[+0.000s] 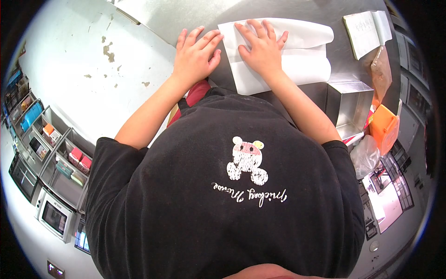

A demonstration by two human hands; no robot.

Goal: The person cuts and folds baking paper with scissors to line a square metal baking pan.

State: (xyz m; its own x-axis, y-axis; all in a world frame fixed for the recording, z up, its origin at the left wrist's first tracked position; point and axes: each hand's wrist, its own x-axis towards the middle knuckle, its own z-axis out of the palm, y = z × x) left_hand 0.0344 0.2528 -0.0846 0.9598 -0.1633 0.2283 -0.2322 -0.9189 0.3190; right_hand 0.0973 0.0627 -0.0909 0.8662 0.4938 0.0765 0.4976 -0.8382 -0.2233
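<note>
A white sheet of paper (pixel 304 63), its far side folded over and its right end curling up, lies on the grey metal table (pixel 302 9). My right hand (pixel 264 50) rests palm down on the sheet, fingers spread and thumb out to the left. Just past the sheet's left edge, my left hand (pixel 195 55) is flat on the metal with its fingers apart. Its index fingertip is right at the paper's upper left corner. Neither hand is gripping anything.
To the right stand a rectangular metal tin (pixel 350 104), an orange container (pixel 384 129) and a clear plastic bag (pixel 365 156). An open notebook (pixel 364 35) lies at the far right. Shelving (pixel 60 172) and a white microwave-like appliance (pixel 55 215) are at the left.
</note>
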